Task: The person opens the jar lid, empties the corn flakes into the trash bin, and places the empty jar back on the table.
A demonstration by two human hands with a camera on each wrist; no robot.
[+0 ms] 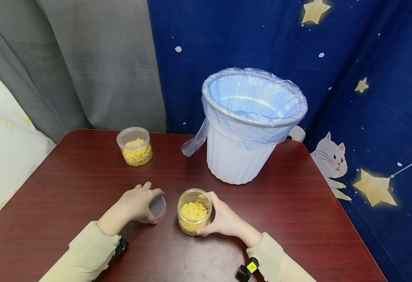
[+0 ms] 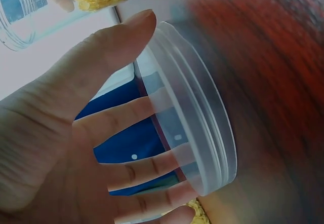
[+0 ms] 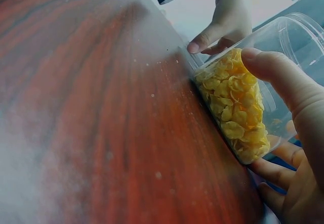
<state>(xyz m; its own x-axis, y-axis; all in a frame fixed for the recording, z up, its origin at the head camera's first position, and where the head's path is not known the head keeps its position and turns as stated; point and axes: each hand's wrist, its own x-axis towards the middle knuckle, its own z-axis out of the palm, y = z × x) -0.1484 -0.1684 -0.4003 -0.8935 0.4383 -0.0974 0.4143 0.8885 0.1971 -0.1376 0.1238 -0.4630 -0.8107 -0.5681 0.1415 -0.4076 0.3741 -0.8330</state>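
My left hand [image 1: 132,203] grips a round translucent plastic lid [image 1: 158,207] by its rim, just above or on the table; which of the two, I cannot tell. In the left wrist view the lid [image 2: 202,117] stands on edge in the picture, the thumb on one side and the fingers across it. A clear, lidless plastic jar [image 1: 188,226], partly filled with yellow flakes [image 3: 233,102], stands upright on the table. Around its right side curls my right hand [image 1: 228,219], thumb in front and fingers behind. The lid lies a little left of this jar.
Another uncovered jar of yellow flakes [image 1: 137,156] stands at the back left of the dark red table [image 1: 75,188]. A white bin [image 1: 237,160] with a clear bluish liner is at the back right. Grey and starry blue curtains [image 1: 191,47] hang behind the table.
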